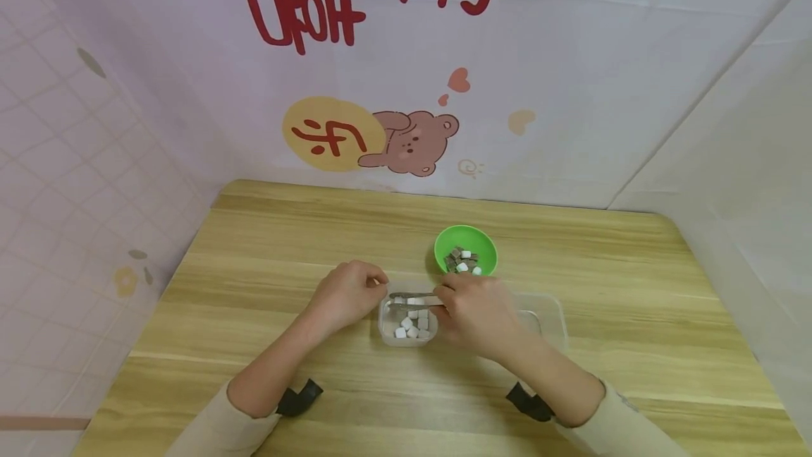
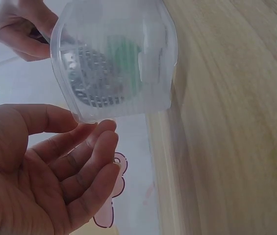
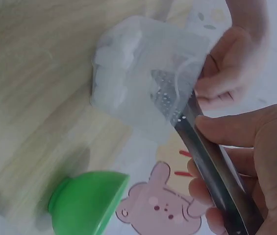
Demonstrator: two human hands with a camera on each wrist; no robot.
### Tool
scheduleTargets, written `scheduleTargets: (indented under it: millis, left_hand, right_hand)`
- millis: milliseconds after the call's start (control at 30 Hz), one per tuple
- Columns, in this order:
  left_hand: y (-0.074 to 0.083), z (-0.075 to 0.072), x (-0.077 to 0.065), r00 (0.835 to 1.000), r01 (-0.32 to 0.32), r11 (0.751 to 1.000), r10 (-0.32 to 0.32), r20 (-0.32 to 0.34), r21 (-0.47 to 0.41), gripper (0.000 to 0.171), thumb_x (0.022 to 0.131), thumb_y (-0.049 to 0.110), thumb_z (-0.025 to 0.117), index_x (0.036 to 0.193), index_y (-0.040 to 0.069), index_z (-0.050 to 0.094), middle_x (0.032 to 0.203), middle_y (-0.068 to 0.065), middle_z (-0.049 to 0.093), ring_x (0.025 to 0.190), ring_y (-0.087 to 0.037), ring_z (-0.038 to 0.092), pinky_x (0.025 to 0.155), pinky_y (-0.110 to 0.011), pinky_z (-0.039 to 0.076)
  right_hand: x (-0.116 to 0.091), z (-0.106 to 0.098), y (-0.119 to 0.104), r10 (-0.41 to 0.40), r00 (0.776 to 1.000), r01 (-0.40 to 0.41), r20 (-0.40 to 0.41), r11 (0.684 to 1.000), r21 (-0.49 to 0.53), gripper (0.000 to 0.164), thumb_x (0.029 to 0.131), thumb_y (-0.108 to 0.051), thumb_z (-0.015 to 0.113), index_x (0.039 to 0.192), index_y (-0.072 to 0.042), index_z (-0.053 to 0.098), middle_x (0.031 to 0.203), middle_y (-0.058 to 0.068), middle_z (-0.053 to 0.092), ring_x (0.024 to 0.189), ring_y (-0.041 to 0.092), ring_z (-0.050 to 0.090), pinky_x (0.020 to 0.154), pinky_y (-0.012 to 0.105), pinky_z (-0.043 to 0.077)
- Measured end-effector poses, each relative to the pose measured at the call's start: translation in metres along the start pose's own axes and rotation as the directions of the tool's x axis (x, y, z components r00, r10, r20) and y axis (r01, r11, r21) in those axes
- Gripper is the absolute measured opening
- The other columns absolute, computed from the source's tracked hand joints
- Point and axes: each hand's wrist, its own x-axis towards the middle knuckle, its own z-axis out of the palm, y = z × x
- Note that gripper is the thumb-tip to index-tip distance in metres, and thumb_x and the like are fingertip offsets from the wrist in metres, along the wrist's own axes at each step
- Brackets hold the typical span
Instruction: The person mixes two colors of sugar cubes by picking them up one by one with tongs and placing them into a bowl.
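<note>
A small clear plastic container [image 1: 409, 339] stands on the table with several white cubes [image 1: 407, 324] inside. At its far left corner, my left hand [image 1: 349, 295] pinches the rim between thumb and fingertips, and the left wrist view shows this hand [image 2: 55, 166] from the palm side. My right hand [image 1: 478, 312] grips metal tongs [image 3: 212, 171] by the handles. The tongs' perforated ends [image 2: 96, 78] are inside the container, seen through its wall. Whether a cube lies between them I cannot tell. Beyond the right hand is a green bowl [image 1: 442, 249] with brown and white cubes.
To the right of the right hand, partly behind its wrist, lies a clear plastic lid or tray [image 1: 555, 316]. The wooden table [image 1: 304, 231] meets a printed cloth backdrop [image 1: 539, 55] at its far edge. Dark straps [image 1: 299, 398] hang near both sleeves.
</note>
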Motion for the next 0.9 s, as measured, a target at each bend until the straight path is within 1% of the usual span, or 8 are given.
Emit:
scheduleTargets:
  millis: [133, 267, 400, 533, 700, 900]
  left_hand:
    - [0.0, 0.0, 0.001, 1.0, -0.001, 1.0, 0.001, 0.0, 0.0, 0.02, 0.094, 0.016, 0.068, 0.108, 0.01, 0.081, 0.098, -0.002, 0.075, 0.077, -0.015, 0.062, 0.065, -0.033, 0.05]
    - [0.001, 0.001, 0.001, 1.0, 0.009, 1.0, -0.009, -0.004, 0.003, 0.02, 0.094, 0.015, 0.068, 0.108, 0.011, 0.081, 0.098, -0.002, 0.074, 0.077, -0.016, 0.061, 0.065, -0.033, 0.049]
    - [0.002, 0.001, 0.001, 1.0, 0.025, 1.0, -0.025, -0.002, -0.003, 0.021, 0.094, 0.016, 0.068, 0.109, 0.01, 0.081, 0.098, -0.002, 0.074, 0.076, -0.016, 0.061, 0.064, -0.034, 0.049]
    - [0.002, 0.001, 0.0, 0.999, 0.032, 0.999, -0.032, 0.001, -0.009, 0.021, 0.094, 0.016, 0.067, 0.11, 0.009, 0.081, 0.097, -0.002, 0.073, 0.075, -0.016, 0.06, 0.063, -0.033, 0.048]
    - [0.002, 0.001, 0.0, 0.999, 0.039, 0.999, -0.039, 0.006, -0.013, 0.022, 0.095, 0.016, 0.067, 0.11, 0.009, 0.081, 0.095, -0.001, 0.073, 0.073, -0.017, 0.06, 0.062, -0.034, 0.048]
    - [0.002, 0.001, 0.001, 0.999, 0.038, 0.999, -0.038, 0.001, -0.006, 0.021, 0.094, 0.016, 0.067, 0.109, 0.01, 0.081, 0.095, -0.001, 0.073, 0.075, -0.016, 0.06, 0.063, -0.033, 0.048]
  right_hand:
    - [-0.006, -0.008, 0.007, 0.047, 0.997, -0.042, -0.056, 0.996, 0.076, 0.021, 0.072, -0.019, 0.091, 0.085, -0.01, 0.077, 0.078, -0.003, 0.067, 0.065, 0.013, 0.063, 0.049, 0.028, 0.048]
    - [-0.011, -0.017, 0.018, 0.083, 0.989, -0.068, -0.119, 0.99, 0.126, 0.021, 0.071, -0.018, 0.092, 0.086, -0.011, 0.079, 0.079, -0.003, 0.07, 0.063, 0.012, 0.063, 0.049, 0.027, 0.048]
    - [-0.015, -0.023, 0.03, 0.123, 0.972, -0.095, -0.199, 0.985, 0.143, 0.022, 0.07, -0.019, 0.092, 0.087, -0.01, 0.081, 0.082, -0.001, 0.074, 0.064, 0.014, 0.067, 0.048, 0.029, 0.05]
    - [-0.02, -0.026, 0.044, 0.169, 0.95, -0.129, -0.262, 0.978, 0.164, 0.022, 0.072, -0.018, 0.09, 0.088, -0.006, 0.081, 0.083, 0.002, 0.075, 0.06, 0.013, 0.067, 0.044, 0.027, 0.045]
    - [-0.027, -0.026, 0.06, 0.224, 0.929, -0.185, -0.294, 0.971, 0.155, 0.019, 0.075, -0.017, 0.089, 0.089, -0.005, 0.081, 0.084, 0.003, 0.075, 0.057, 0.014, 0.068, 0.042, 0.023, 0.04]
    - [-0.035, -0.022, 0.074, 0.261, 0.916, -0.237, -0.303, 0.965, 0.114, 0.02, 0.076, -0.017, 0.089, 0.092, -0.007, 0.082, 0.087, 0.002, 0.077, 0.053, 0.014, 0.066, 0.04, 0.022, 0.033]
